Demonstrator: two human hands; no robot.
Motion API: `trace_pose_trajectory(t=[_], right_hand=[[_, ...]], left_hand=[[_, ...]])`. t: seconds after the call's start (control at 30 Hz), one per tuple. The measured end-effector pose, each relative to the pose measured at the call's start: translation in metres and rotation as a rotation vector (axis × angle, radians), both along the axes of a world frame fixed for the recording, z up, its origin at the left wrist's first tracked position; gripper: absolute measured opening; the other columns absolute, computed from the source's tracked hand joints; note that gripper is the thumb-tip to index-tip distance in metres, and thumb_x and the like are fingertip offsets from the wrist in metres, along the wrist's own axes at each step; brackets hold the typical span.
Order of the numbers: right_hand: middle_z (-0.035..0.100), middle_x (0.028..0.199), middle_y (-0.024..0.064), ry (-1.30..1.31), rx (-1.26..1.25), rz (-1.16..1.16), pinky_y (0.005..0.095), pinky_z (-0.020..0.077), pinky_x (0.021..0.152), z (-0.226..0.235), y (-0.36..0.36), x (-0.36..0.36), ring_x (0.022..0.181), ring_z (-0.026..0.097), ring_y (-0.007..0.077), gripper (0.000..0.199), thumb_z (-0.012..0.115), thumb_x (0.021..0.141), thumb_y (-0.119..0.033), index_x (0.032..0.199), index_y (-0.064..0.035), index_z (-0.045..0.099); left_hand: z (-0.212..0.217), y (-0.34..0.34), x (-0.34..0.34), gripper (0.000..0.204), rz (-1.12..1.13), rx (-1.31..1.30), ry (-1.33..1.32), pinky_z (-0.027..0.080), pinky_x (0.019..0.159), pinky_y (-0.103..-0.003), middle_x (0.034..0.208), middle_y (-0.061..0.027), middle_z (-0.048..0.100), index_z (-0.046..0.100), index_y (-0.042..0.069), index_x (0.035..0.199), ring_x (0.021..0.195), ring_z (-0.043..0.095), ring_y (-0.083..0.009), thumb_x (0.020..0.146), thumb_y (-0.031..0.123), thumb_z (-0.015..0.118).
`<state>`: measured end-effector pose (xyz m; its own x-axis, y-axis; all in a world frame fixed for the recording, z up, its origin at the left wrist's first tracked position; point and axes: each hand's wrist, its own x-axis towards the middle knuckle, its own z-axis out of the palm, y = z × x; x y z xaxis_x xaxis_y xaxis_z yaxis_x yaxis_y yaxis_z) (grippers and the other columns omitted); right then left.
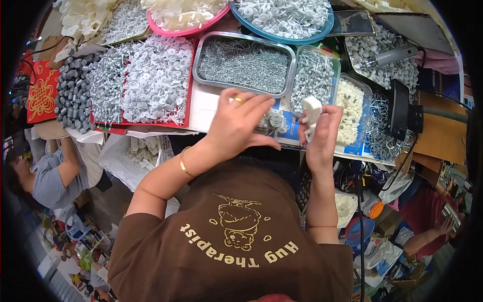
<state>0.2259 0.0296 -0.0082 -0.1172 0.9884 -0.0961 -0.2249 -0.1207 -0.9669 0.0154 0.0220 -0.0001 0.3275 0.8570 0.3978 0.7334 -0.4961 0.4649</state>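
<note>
My right hand grips a white plastic part, held upright in front of my chest at the table's near edge. My left hand, with a gold ring and a gold bracelet on the wrist, reaches over a small pile of white and metal pieces on a blue sheet; its fingers are bent over them and whether they pinch one is hidden. Just beyond stands a metal tray of small screws.
The table holds a red tray of white-headed nails, grey plugs, a clear box of nails, a box of white bits, round bowls, a power screwdriver. Other people sit at left and right.
</note>
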Motion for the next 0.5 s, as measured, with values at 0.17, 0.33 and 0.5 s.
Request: trace_pose_trajectory(t=[0.17, 0.33, 0.5], right_hand=[[0.057, 0.106, 0.0139, -0.609, 0.63, 0.012, 0.0334, 0.0471, 0.088, 0.015, -0.011, -0.009, 0.097, 0.057, 0.0205, 0.032, 0.065, 0.098, -0.014, 0.123, -0.0003, 0.05], [0.064, 0.108, 0.0127, -0.829, 0.635, 0.034, 0.0382, 0.0467, 0.087, 0.005, -0.005, -0.032, 0.098, 0.059, 0.0291, 0.039, 0.079, 0.082, -0.012, 0.118, -0.0026, 0.066], [0.066, 0.106, 0.0088, -0.792, 0.663, 0.124, 0.0393, 0.0479, 0.083, 0.002, -0.005, -0.042, 0.096, 0.059, 0.0285, 0.039, 0.081, 0.077, -0.012, 0.115, -0.0085, 0.072]], left_hand=[[-0.008, -0.012, -0.043, 0.026, 0.063, -0.267, -0.231, 0.038, 0.097, -0.039, 0.103, -0.0017, 0.075, 0.073, 0.01, 0.097, 0.096, 0.067, -0.018, 0.076, 0.02, 0.084], [-0.016, -0.019, -0.041, 0.014, 0.101, -0.405, -0.395, 0.037, 0.098, -0.038, 0.098, 0.0005, 0.077, 0.074, 0.01, 0.089, 0.091, 0.069, -0.0151, 0.078, 0.014, 0.081], [-0.02, -0.017, -0.045, 0.013, 0.099, -0.448, -0.441, 0.033, 0.099, -0.038, 0.098, 0.0009, 0.076, 0.07, 0.009, 0.09, 0.093, 0.068, -0.0146, 0.079, 0.011, 0.078]])
